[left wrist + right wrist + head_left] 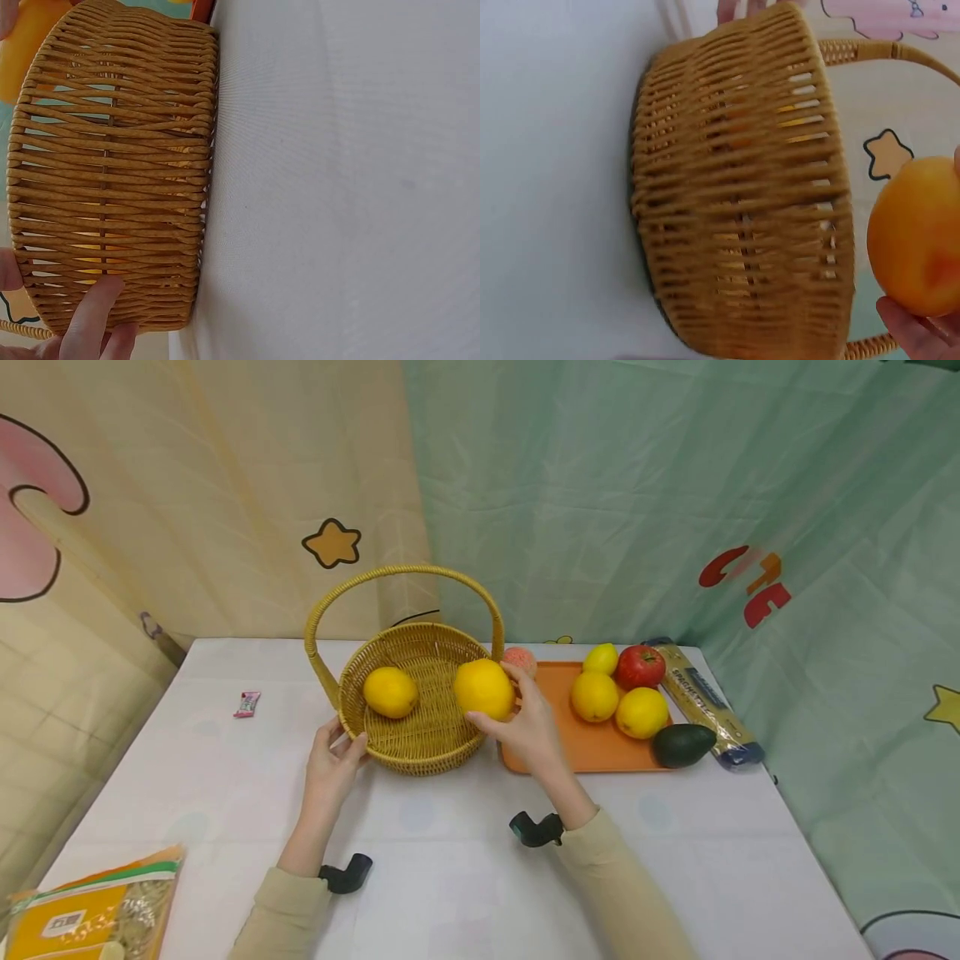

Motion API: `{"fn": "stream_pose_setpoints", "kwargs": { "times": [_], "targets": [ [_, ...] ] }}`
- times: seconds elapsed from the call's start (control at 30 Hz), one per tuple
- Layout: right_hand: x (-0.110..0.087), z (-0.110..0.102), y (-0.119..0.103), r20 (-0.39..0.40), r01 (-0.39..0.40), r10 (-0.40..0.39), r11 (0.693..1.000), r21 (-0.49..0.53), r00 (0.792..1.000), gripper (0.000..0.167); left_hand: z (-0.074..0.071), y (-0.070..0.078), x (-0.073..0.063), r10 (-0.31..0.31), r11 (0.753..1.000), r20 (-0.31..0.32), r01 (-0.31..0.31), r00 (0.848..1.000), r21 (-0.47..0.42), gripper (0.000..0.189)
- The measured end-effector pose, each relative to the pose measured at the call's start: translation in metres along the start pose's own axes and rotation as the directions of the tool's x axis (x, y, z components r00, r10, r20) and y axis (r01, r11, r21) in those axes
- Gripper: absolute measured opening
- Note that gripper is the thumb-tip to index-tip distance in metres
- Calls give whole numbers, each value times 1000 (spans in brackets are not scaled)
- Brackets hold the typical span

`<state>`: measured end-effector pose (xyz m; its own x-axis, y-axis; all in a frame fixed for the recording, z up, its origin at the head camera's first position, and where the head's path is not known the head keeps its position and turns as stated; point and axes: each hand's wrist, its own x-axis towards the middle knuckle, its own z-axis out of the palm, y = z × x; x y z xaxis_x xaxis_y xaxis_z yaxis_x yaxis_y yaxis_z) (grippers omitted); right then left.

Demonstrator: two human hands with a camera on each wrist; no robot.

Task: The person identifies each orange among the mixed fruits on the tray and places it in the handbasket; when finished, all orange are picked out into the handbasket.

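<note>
right now, both hands are busy near the far edge of the desk (450, 860), around the wicker basket (427, 765). the basket stands upright a bit left of the middle of that edge, its tall handle (408, 570) arching above it. the left hand (335, 764) grips the basket's near left side, thumb at the rim and other fingers against the woven wall. the right hand (527, 727) holds a big yellow fruit (483, 689) between thumb and fingers, over the right part of the basket; the right wrist view shows a gap between this fruit and the rim. another yellow fruit (391, 692) lies inside the basket, toward its left wall.

to the right of the basket, between it and the desk's right edge, there's an orange tray (592, 756). grouped toward its right end are a lemon (601, 658), a red apple (640, 667) and two round yellow fruits (595, 697) (643, 713), with a dark green avocado (683, 745) at its near right corner, sticking out past the side. a pinkish round thing (520, 660) sits by the tray's far left corner, partly hidden by the right hand. a spaghetti packet (701, 697) slants along the desk's right edge, near the far right corner. a small wrapped candy (247, 704) lies toward the left edge, and an orange and green bag (97, 910) fills the near left corner in view.
</note>
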<state>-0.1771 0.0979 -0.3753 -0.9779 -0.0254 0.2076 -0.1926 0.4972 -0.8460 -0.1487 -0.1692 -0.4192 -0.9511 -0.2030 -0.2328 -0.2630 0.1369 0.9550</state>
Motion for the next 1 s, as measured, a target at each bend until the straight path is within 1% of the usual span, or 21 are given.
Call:
{"fn": "stream_pose_setpoints", "kwargs": {
  "times": [0.13,0.23,0.3,0.43,0.53,0.77,0.87,1.0],
  "targets": [
    [6,19,-5,84,50,-48,998,-24,995,83,-1,-1,0,-2,1000,8,2,1000,-3,65],
    [10,32,-9,158,82,-75,996,-36,985,82,-1,-1,0,-3,1000,10,3,1000,-7,65],
    [13,40,-12,207,107,-96,993,-41,974,82,-1,-1,0,-2,1000,10,2,1000,-8,65],
    [17,54,-16,327,145,-118,988,-57,938,80,-1,-1,0,6,1000,7,-6,1000,-11,65],
    [21,62,-18,406,161,-112,983,-87,907,79,0,-1,0,9,1000,4,-9,1000,-7,65],
    [27,74,-21,525,197,-96,970,-141,845,78,1,-3,2,11,1000,3,-11,1000,-1,64],
    [31,80,-22,555,207,-83,964,-164,828,77,0,-4,2,15,1000,-1,-15,1000,-5,64],
    [36,87,-23,575,228,-78,954,-194,814,76,0,-5,3,10,1000,1,-10,1000,-6,64]
  ]
}}
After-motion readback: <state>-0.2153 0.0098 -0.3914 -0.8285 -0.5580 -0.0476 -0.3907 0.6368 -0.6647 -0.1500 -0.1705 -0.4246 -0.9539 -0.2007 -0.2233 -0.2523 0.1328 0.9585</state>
